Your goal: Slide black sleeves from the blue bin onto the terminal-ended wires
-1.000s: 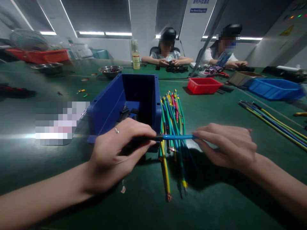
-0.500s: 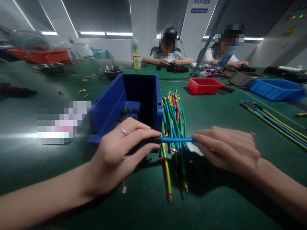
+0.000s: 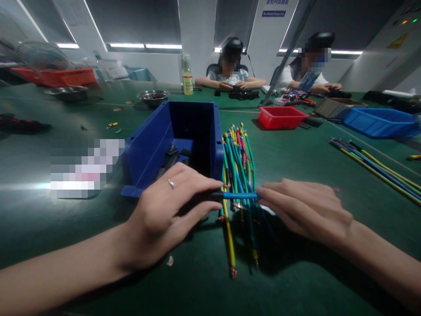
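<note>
The left hand (image 3: 164,210) and right hand (image 3: 305,210) each have their fingers clamped on one end of a short blue insulated wire (image 3: 240,195), held level just above a loose bundle of coloured wires (image 3: 238,166) beside the open blue plastic bin (image 3: 177,140). Bare green counter (image 3: 296,149) lies open to the right, up to the red tray (image 3: 279,117).

Both hands pinch a blue wire (image 3: 239,195) — left hand (image 3: 164,210), right hand (image 3: 305,210) — over the wire bundle (image 3: 238,175).

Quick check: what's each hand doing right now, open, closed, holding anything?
Left hand: closed, pinching a black sleeve on the end of the blue wire.
Right hand: closed, fingertips gripping the other end of that wire.
</note>
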Demonstrator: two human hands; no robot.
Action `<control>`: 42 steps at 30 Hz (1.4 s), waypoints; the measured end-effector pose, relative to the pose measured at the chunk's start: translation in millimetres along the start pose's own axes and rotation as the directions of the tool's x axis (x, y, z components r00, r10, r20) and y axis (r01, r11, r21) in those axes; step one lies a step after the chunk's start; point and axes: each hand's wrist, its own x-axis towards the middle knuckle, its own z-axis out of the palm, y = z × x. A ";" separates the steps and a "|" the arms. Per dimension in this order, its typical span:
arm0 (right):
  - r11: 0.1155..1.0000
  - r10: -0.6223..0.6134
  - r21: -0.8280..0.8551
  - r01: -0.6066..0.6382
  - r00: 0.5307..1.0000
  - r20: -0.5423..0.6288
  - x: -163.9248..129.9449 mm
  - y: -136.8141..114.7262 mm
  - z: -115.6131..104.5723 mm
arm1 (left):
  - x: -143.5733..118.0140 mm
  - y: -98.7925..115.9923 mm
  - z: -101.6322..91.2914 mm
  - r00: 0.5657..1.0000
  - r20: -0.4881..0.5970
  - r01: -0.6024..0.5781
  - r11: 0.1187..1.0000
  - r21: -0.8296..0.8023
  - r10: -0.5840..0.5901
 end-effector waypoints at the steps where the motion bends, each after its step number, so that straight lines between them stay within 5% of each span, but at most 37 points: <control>1: 1.000 0.012 -0.002 -0.012 1.000 -0.002 2.1 -0.4 -1.5 | 0.1 0.4 -0.3 1.000 -0.010 0.022 1.000 0.007 -0.022; 7: 0.998 0.028 -0.053 -0.032 0.997 -0.078 8.4 0.7 -9.3 | -0.3 2.4 -0.6 0.997 -0.049 0.064 0.998 -0.014 -0.065; 42: 1.000 0.021 0.015 -0.021 1.000 0.001 4.1 5.1 -3.4 | -1.4 -3.7 -0.8 1.000 0.013 0.000 1.000 0.004 0.000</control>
